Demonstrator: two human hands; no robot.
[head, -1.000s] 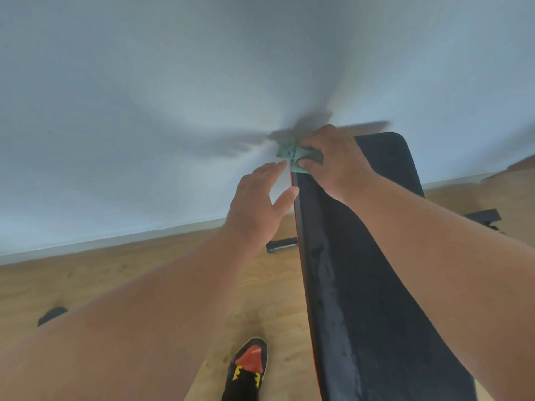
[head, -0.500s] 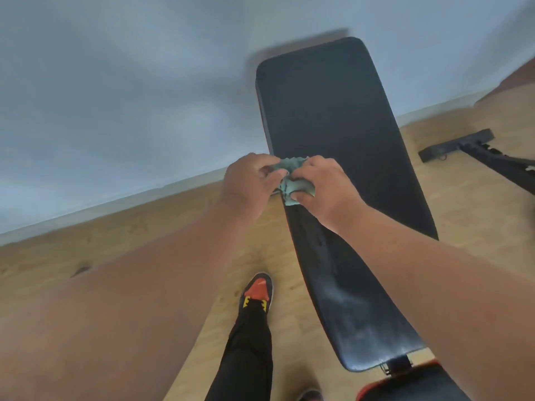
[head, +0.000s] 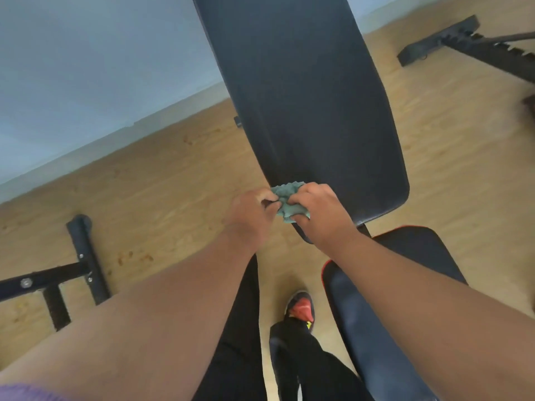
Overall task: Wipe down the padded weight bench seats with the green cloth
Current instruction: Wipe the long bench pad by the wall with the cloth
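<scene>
The black padded back pad (head: 307,91) of the weight bench runs up the middle of the view, tilted. Below it lies the black seat pad (head: 405,256) with a red edge, partly under my right forearm. A crumpled green cloth (head: 288,202) sits at the back pad's lower left corner, bunched between both hands. My left hand (head: 252,209) pinches its left side. My right hand (head: 318,209) grips its right side and rests against the pad's lower edge.
A black metal frame (head: 78,270) stands on the wooden floor at left. Another black bench foot (head: 451,41) lies at the top right. My legs in black trousers and a red and black shoe (head: 301,311) are below the hands. A pale wall fills the upper left.
Both hands have come down the back pad's left edge with the cloth, from near its top to its lower corner. My left hand closed onto the cloth. The view tilted downward.
</scene>
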